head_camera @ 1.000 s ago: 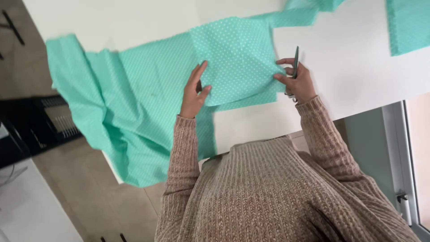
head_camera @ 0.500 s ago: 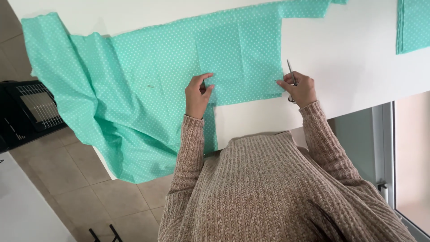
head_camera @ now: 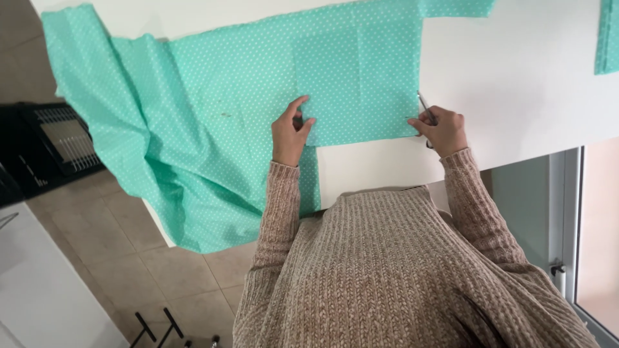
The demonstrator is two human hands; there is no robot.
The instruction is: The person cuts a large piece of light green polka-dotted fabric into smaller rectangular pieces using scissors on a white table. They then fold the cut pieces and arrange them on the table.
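Since the earlier frames, the folded-up flap of the mint polka-dot fabric (head_camera: 219, 129) has been laid down flat, so the cloth now lies spread across the white bench (head_camera: 516, 71) with only creases marking where it was doubled over. Both hands have stayed near the cloth's lower edge.

At the far left, the fabric spills off the bench edge and hangs toward the tiled floor (head_camera: 97, 245), beside a dark crate (head_camera: 51, 145). Moving right, the left hand (head_camera: 290, 132) presses flat on the cloth near a notch in its lower edge; its fingers are spread and released, pinning rather than gripping. Further right, the right hand (head_camera: 442, 129) is clenched around a pair of scissors (head_camera: 425, 108), blades pointing up along the fabric's right edge, touching or just beside it.

As a judgement, cutting looks partly done: the right and lower edges of the panel run straight and look already trimmed, and the large draped portion to the left seems uncut. Whether the blades are biting into cloth at this moment I cannot tell.

Counted: one large fabric piece, one separate mint strip (head_camera: 607, 35) at the top right corner, one pair of scissors, two hands.
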